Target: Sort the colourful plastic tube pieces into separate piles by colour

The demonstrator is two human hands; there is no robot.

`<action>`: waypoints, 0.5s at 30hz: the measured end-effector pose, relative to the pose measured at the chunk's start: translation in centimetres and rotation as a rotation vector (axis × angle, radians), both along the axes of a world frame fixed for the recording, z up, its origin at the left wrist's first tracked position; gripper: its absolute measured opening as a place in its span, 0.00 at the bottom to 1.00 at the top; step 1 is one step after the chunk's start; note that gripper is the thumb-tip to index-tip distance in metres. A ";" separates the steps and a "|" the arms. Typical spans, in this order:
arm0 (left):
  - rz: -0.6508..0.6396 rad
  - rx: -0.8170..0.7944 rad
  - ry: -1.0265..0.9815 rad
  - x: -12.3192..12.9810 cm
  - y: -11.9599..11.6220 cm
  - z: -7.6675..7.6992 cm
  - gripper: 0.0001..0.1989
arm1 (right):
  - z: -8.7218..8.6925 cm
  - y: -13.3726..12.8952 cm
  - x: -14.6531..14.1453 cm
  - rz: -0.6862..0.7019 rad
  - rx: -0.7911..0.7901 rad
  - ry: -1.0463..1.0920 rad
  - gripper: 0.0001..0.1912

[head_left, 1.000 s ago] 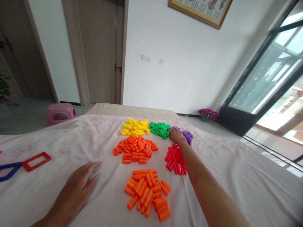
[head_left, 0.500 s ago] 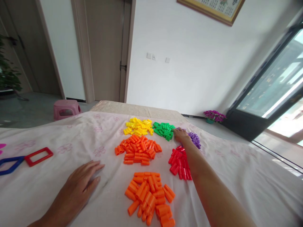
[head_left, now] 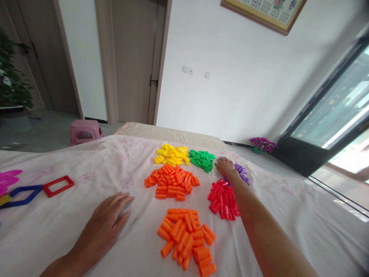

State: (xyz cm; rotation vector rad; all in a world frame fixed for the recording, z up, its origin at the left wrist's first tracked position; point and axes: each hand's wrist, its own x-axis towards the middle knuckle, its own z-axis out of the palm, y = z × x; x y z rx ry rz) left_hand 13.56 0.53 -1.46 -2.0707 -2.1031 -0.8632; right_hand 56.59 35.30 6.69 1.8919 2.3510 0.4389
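My left hand [head_left: 108, 219] lies on the pale flowered cloth with its fingers stretched out and nothing in it. My right hand [head_left: 226, 167] reaches far forward, laid over the left part of a pile of purple plastic pieces [head_left: 242, 173], fingers extended. Just left of its fingertips is a pile of green pieces [head_left: 202, 159]. Under and beside my right forearm are red plastic pieces [head_left: 222, 200], partly hidden by it. Two piles of orange tube-like pieces, a far orange pile [head_left: 173, 181] and a near orange pile [head_left: 186, 236], lie between my arms. Yellow pieces [head_left: 172, 154] sit behind them.
On the cloth at left lie a red frame [head_left: 58, 186], a blue frame [head_left: 26, 195] and a pink flower-like shape [head_left: 8, 181]. Beyond the table stand a pink stool [head_left: 85, 131] and a pot of purple flowers [head_left: 263, 144]. A tablecloth [head_left: 173, 132] covers the table's far end.
My right hand has shifted slightly over the purple pile, uncovering a little of the red pile and hiding different purple pieces. The view has turned slightly left. My left hand still rests on the cloth.
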 end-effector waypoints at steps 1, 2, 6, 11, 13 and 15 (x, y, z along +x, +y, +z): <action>0.000 0.001 -0.005 0.0 0.0 0.0 0.20 | 0.5 0.0 -1.2 0.012 0.022 0.018 0.24; -0.002 0.001 -0.010 0.0 0.0 0.0 0.20 | 0.9 0.0 -2.5 0.034 0.041 0.036 0.24; -0.014 -0.002 -0.018 0.1 0.0 -0.1 0.20 | 0.9 -0.8 -8.6 0.266 0.051 0.061 0.22; -0.021 -0.006 -0.021 0.1 0.0 0.0 0.20 | -1.3 -2.1 -12.6 0.389 0.011 0.011 0.17; -0.026 0.000 -0.020 0.2 0.1 0.0 0.19 | -2.0 -2.1 -13.1 0.378 0.019 0.027 0.17; -0.027 0.007 -0.013 0.2 0.1 -0.1 0.19 | -2.4 -1.8 -13.2 0.381 0.034 0.034 0.18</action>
